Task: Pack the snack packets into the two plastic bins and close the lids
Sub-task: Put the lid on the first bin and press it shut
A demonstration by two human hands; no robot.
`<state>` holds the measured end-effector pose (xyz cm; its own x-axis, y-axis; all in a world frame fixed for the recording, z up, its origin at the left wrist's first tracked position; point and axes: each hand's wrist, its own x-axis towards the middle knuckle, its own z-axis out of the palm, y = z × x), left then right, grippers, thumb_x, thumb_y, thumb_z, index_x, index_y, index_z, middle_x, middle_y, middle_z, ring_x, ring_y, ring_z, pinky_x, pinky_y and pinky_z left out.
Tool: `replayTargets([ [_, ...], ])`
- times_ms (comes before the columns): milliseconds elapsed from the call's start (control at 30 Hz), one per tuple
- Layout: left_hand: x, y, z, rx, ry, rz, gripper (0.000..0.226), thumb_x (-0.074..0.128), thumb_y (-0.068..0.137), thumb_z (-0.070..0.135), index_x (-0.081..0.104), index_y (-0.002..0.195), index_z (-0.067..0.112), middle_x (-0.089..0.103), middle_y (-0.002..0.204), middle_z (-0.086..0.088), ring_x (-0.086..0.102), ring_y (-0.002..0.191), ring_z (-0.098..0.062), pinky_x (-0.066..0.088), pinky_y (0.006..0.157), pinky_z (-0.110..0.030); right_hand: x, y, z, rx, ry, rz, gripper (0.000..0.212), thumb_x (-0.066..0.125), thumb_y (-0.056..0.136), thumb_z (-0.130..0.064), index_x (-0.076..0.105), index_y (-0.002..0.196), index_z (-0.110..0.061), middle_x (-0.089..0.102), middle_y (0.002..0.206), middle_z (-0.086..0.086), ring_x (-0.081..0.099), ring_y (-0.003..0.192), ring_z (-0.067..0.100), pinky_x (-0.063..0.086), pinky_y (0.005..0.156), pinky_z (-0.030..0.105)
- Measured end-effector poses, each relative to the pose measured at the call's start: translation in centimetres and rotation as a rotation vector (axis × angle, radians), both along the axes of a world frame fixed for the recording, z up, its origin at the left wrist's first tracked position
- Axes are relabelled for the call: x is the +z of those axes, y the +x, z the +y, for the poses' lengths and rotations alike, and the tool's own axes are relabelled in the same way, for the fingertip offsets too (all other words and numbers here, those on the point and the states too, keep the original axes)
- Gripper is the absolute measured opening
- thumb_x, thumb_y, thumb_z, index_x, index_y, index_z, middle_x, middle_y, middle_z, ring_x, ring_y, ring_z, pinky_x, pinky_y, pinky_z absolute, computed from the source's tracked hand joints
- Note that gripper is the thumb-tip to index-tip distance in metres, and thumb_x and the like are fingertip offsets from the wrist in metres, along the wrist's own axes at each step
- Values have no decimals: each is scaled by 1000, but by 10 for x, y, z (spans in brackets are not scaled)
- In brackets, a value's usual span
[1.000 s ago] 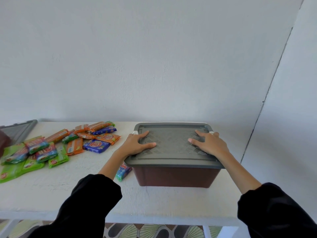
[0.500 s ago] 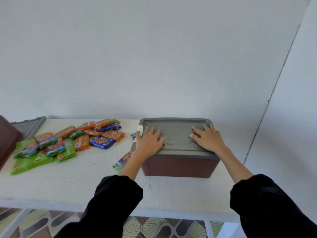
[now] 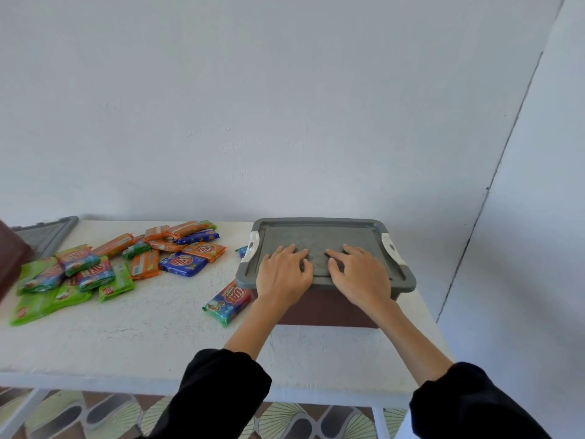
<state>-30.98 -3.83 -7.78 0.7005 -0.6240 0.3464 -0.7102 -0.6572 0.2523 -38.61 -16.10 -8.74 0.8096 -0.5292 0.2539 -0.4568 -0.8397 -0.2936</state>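
A brown plastic bin (image 3: pixel 326 308) stands on the right part of the white table, covered by its grey lid (image 3: pixel 319 231) with white latches at both ends. My left hand (image 3: pixel 283 275) and my right hand (image 3: pixel 359 275) lie side by side, palms down, pressing on the near middle of the lid. A heap of orange, blue and green snack packets (image 3: pixel 110 264) lies on the table's left half. One packet (image 3: pixel 228 302) lies alone just left of the bin. What the bin holds is hidden.
At the far left edge shows the brown corner of a second bin (image 3: pixel 12 264), with a grey lid (image 3: pixel 44 234) lying flat behind it. The white table (image 3: pixel 142 343) meets the wall at the back; a side wall rises close on the right.
Both hands slid from the lid's outer ends toward its middle and now lie close together. The view shifted right and pulled back a little.
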Motion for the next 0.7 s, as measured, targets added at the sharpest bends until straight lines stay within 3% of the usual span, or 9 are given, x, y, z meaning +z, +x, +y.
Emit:
replayTargets([
  [333, 0, 44, -28, 4, -17, -6, 40, 37, 94, 28, 54, 130, 23, 54, 134, 0, 50, 122, -18, 41, 94, -31, 3, 42, -24, -27, 11, -11, 40, 35, 94, -40, 52, 131, -34, 45, 144, 2, 38, 134, 23, 36, 108, 45],
  [700, -1, 114, -82, 22, -25, 12, 41, 38, 93, 28, 55, 130, 22, 55, 132, -2, 50, 121, -20, 38, 97, -32, 7, 109, -74, -24, -24, 21, 40, 37, 95, -39, 49, 133, -35, 44, 145, 1, 38, 134, 23, 37, 107, 42],
])
